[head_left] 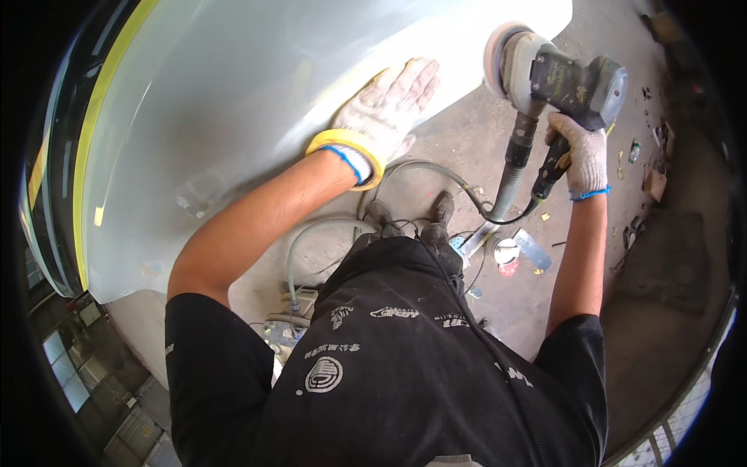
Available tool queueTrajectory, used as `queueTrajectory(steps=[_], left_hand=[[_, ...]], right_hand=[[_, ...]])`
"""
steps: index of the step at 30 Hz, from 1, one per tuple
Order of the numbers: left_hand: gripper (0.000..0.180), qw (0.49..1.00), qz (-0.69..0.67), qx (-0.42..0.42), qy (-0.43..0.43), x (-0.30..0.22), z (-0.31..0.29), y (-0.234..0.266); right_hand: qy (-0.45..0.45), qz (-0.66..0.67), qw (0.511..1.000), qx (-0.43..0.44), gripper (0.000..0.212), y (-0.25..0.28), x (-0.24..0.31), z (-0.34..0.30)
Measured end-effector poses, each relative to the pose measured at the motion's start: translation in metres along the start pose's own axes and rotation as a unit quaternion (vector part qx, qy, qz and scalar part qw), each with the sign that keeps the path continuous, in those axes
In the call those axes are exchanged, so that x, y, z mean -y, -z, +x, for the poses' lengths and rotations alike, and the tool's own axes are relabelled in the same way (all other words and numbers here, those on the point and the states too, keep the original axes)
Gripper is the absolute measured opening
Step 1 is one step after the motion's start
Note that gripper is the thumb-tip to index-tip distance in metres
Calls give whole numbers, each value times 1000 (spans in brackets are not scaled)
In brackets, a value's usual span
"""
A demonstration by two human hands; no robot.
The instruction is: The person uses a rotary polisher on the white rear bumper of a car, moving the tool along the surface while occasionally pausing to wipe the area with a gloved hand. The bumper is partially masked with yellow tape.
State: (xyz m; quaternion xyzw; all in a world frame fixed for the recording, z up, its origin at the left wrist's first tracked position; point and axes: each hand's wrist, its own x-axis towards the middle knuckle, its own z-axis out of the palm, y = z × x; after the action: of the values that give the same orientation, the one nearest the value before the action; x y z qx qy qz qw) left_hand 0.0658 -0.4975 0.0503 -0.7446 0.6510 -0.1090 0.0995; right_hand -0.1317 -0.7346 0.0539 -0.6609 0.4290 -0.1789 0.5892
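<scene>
A pale grey car body panel (pixel 226 101) fills the upper left, with yellow masking tape (pixel 92 132) along the dark trim at its far left. My left hand (pixel 389 101), in a white knit glove, lies flat on the panel with fingers stretched out. A roll of yellow tape (pixel 354 144) rings that wrist. In my right hand (pixel 580 156), also gloved, is an orbital sander (pixel 568 82), gripped by its handle. The sander's round pad (pixel 498 58) faces left, beside the panel's edge. A ribbed grey dust hose (pixel 513 167) runs down from it.
A thin cable (pixel 436 165) loops over the concrete floor (pixel 459 144) near my shoes (pixel 442 208). A white-topped can (pixel 506 251) and a flat metal plate (pixel 533 249) lie by my feet. A machine (pixel 284 327) stands at lower left. Scraps and a cardboard piece (pixel 654 184) litter the right.
</scene>
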Motion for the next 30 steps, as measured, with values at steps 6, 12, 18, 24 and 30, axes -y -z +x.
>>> queueTrajectory(steps=[6, 12, 18, 24, 30], left_hand=[[79, 999, 4, 47, -12, 13, -92, 2], [44, 998, -47, -20, -37, 20, -180, 3], [36, 989, -141, -35, -43, 23, -203, 1], [35, 993, -106, -42, -41, 22, -208, -1], [35, 992, -112, -40, -48, 20, -209, -5]], right_hand=[[52, -19, 998, -11, 22, -61, 11, -72], [183, -102, 976, 65, 63, -117, -4, -145], [130, -102, 973, 159, 72, -136, 0, -181], [139, -163, 976, 46, 52, -102, -2, -137], [95, -59, 991, 70, 56, -107, -12, -147]])
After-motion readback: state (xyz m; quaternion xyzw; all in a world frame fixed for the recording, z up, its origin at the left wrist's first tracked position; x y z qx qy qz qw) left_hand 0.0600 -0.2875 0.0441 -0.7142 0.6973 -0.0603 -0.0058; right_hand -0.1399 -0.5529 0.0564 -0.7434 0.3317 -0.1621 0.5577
